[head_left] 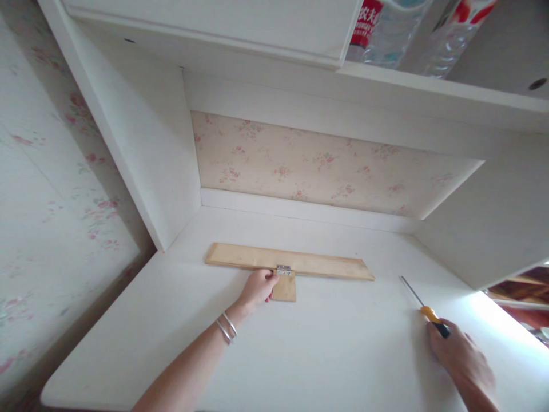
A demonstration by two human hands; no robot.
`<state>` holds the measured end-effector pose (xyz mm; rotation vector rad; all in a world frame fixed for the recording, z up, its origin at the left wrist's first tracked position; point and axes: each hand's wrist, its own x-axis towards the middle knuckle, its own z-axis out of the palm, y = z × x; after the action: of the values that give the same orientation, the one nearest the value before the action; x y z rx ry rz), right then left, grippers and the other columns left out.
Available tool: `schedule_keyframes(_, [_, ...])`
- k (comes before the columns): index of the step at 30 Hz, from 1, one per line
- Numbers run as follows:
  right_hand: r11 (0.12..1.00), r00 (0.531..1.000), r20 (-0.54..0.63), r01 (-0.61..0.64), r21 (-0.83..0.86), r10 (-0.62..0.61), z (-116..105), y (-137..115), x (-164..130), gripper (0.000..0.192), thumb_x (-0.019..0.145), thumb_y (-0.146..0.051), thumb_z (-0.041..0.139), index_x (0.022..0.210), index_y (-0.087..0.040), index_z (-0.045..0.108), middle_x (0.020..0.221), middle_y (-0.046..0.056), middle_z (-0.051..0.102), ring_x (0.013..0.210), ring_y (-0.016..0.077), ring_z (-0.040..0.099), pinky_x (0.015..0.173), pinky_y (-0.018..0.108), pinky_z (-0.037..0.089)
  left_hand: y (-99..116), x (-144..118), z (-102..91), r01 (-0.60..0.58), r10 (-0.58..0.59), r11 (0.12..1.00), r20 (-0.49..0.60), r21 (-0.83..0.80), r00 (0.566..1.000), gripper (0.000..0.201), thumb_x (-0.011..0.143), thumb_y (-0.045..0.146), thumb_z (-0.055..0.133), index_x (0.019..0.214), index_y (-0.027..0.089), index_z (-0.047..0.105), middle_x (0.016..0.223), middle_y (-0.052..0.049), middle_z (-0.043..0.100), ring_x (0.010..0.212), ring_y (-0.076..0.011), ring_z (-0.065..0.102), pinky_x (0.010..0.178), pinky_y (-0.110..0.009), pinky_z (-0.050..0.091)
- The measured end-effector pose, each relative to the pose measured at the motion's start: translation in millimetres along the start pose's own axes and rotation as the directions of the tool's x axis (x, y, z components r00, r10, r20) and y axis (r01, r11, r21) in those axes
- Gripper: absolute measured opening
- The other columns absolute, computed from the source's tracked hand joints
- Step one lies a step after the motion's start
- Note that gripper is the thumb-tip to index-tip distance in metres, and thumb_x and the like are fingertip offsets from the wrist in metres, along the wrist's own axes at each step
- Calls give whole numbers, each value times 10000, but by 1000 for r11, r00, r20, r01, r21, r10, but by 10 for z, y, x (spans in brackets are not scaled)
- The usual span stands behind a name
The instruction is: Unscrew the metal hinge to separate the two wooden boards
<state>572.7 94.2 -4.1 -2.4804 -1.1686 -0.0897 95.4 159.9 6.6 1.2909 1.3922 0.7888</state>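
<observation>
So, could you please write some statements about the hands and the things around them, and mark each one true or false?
1. The left hand holds the small wooden piece. True.
2. The right hand holds a hammer. False: it holds a screwdriver with a yellow and black handle.
3. A metal hinge sits where the small wooden piece meets the long wooden board. True.
4. The screwdriver's tip touches the hinge. False: it is well apart from it, beyond the board's right end.
5. Plastic bottles are on the shelf above the white tabletop. True.
</observation>
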Motion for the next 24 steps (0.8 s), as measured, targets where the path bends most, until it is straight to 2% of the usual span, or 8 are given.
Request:
schedule_keyframes(3, [997,994,76,-73,-13,74,-134,-238,-92,583,717,-667,485,1099,-251,630,1008,190,661,869,435,628,625,506,469,-19,48,7,-10,10,1000,-17,10,1000,328,819,457,515,750,149,603,488,10,531,402,-100,484,366,-186,295])
schedule_keyframes(6, [944,992,65,-124,307,109,-309,-681,-329,561,701,-652,570,1092,-253,611,805,116,688,830,367,655,675,484,503,10,31,-10,4,-4,1000,-11,-3,1000,281,815,410,524,743,151,602,482,17,526,397,-95,468,367,-188,288])
schedule_keyframes(8, [772,996,21,-83,630,90,-412,-1042,-522,540,640,-579,693,1058,-249,605,875,72,685,743,282,674,658,421,538,36,17,-21,4,-4,1000,-11,11,1000,288,815,406,517,707,151,594,471,18,521,386,-91,453,372,-192,290])
schedule_keyframes(10, [531,997,-63,33,847,38,-494,-1417,-695,515,606,-479,766,1021,-223,601,957,54,663,711,212,668,649,356,559,47,14,-25,-19,19,999,-12,30,1000,322,825,426,495,677,153,580,465,16,520,380,-90,448,377,-194,295])
schedule_keyframes(13, [276,991,-132,122,953,19,-584,-1953,-871,454,615,-387,789,968,-205,569,822,4,644,564,132,622,532,274,542,25,31,-20,-33,34,999,-13,40,999,343,832,450,476,679,157,571,458,17,512,381,-92,463,375,-188,294])
schedule_keyframes(16, [127,978,-197,205,970,-75,-634,-2434,-978,469,660,-334,769,1024,-216,498,806,-18,628,520,93,578,444,206,487,-6,54,-11,-19,20,999,-21,37,1000,321,833,433,475,687,164,570,448,20,503,375,-95,466,363,-185,284])
schedule_keyframes(20, [162,948,-256,287,944,-191,-644,-2946,-1115,536,707,-371,722,1118,-234,408,837,-25,610,467,71,516,354,176,427,-2,72,-7,1,0,1000,-33,31,999,313,827,424,490,659,168,557,439,25,486,371,-93,457,360,-188,268])
schedule_keyframes(24, [252,914,-290,362,897,-283,-653,-3240,-1238,475,745,-380,681,1113,-218,426,836,-6,618,528,83,524,408,179,436,31,75,0,40,-38,998,-61,38,997,293,816,410,507,646,176,552,437,35,463,378,-97,461,366,-195,254])
